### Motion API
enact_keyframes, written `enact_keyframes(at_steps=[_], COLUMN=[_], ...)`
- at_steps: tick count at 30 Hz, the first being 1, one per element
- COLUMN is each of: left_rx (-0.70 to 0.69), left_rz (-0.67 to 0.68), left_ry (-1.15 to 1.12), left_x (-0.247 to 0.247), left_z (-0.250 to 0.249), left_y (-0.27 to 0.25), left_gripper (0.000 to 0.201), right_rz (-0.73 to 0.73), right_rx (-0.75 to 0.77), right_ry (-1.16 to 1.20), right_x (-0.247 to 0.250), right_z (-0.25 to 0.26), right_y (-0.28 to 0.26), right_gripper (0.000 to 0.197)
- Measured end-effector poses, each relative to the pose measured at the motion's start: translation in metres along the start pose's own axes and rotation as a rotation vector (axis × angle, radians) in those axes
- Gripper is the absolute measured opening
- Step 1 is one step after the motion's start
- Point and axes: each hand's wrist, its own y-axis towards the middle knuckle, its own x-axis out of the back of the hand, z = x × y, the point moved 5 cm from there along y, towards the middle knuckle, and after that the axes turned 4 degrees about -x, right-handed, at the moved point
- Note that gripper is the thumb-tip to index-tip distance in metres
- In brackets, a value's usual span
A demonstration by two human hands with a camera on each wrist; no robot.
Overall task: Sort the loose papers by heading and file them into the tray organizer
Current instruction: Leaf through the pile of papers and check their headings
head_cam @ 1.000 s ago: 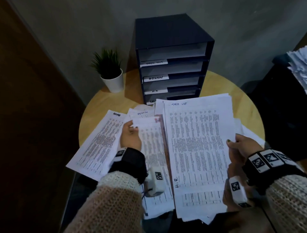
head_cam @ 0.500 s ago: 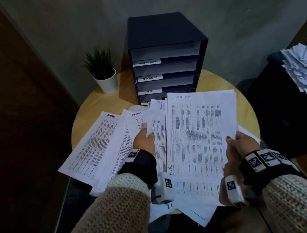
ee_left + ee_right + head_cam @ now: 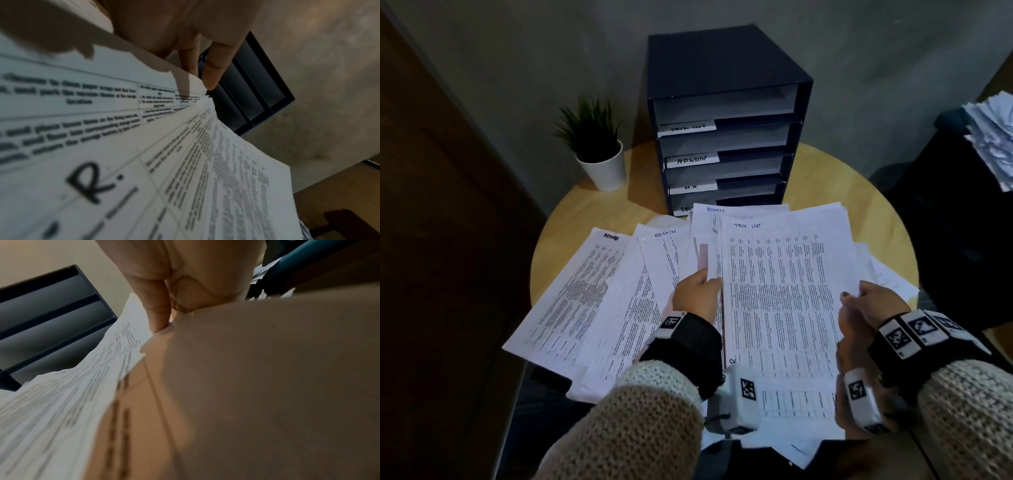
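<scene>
Since the frame half a second before, your left hand (image 3: 697,296) had slid a little further right, up against the left edge of the sheet headed "TASK LIST" (image 3: 787,294), and the fan of papers (image 3: 599,294) to its left had spread wider, showing three sheets headed "ADMIN". Your right hand (image 3: 873,305) had stayed where it was, thumb and fingers pinching the right edge of the "TASK LIST" sheet. Your left hand's fingers pinched the edges of the sheets beside it; the left wrist view showed fingertips (image 3: 213,76) on a paper edge. A handwritten "R." showed on a sheet lower in the stack. The papers were white, printed with dense columns of small text, lying overlapped across the round wooden table (image 3: 859,178) and held just above it. The tray organizer (image 3: 726,85), dark blue, stood behind them at the table's far side, its slots tagged "TASK LIST", "ADMIN" and "H.R"; the lowest tag was part hidden. A small potted plant (image 3: 594,144) stood left of it.
</scene>
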Motion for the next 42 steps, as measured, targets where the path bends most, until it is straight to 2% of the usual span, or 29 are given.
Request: enact_keyframes(at_steps=[6, 8, 10, 13, 14, 17, 23, 26, 29, 32, 38, 42], left_rx=[0.056, -0.002, -0.094, -0.189, -0.203, -0.116, -0.125, -0.07, 0.01, 0.084, 0.102, 0.08], left_rz=[0.032, 0.048, 0.083, 0.116, 0.094, -0.031, -0.121, -0.195, -0.153, -0.128, -0.119, -0.154], left_ry=[-0.154, -0.198, -0.135, -0.142, -0.193, -0.325, 0.301, 0.54, 0.461, 0.403, 0.373, 0.36], left_x=[-0.001, -0.002, -0.007, -0.019, -0.019, -0.014, -0.007, 0.004, 0.006, 0.009, 0.023, 0.021], left_z=[-0.002, -0.003, -0.009, -0.013, -0.015, -0.006, 0.021, 0.019, 0.025, 0.03, 0.034, 0.03], left_y=[0.0, -0.001, -0.008, -0.018, -0.02, -0.013, 0.007, 0.011, 0.017, 0.022, 0.031, 0.026], left_gripper=[0.036, 0.033, 0.036, 0.04, 0.037, 0.028, 0.015, 0.039, 0.06, 0.072, 0.071, 0.063], right_rz=[0.031, 0.03, 0.029, 0.029, 0.031, 0.028, 0.034, 0.034, 0.027, 0.034, 0.018, 0.021], right_rx=[-0.015, -0.029, -0.042, -0.058, -0.062, -0.057, -0.049, -0.056, -0.046, -0.045, -0.039, -0.048], right_ry=[-0.007, -0.015, -0.02, -0.024, -0.019, -0.012, -0.015, -0.029, -0.032, -0.042, -0.016, 0.021], right_x=[-0.002, -0.001, -0.002, -0.002, -0.002, -0.001, -0.002, -0.002, -0.002, -0.003, -0.004, -0.003], right_z=[0.001, 0.002, 0.003, 0.003, 0.003, 0.004, 0.003, 0.002, 0.003, 0.005, 0.005, 0.006], right_y=[-0.003, -0.004, -0.004, -0.006, -0.006, -0.007, -0.008, -0.007, -0.006, -0.008, -0.007, -0.01], right_gripper=[0.028, 0.033, 0.038, 0.039, 0.038, 0.039, 0.035, 0.037, 0.037, 0.029, 0.036, 0.036])
